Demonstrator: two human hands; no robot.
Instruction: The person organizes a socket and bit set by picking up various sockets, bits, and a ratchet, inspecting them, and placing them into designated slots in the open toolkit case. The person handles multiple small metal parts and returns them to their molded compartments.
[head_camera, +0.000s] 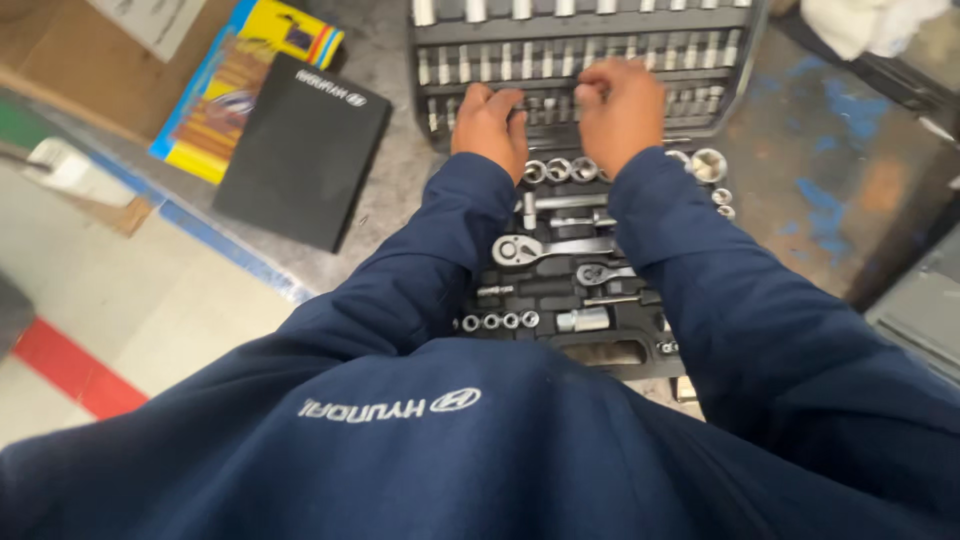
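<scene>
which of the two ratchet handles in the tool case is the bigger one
The upper ratchet handle, lying nearer the hands, is the bigger one: its round head is wider and its handle longer than the small ratchet just below it.

Metal bench (800, 170): socket case (560, 290), folder (300, 150)

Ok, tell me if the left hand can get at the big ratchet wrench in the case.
Probably yes: the ratchet wrench lies uncovered in the case, between the sleeves, just behind the left hand, which need only draw back.

Bare metal bench (830, 190) right of the socket case (560, 290); black folder (300, 150) left.
</scene>
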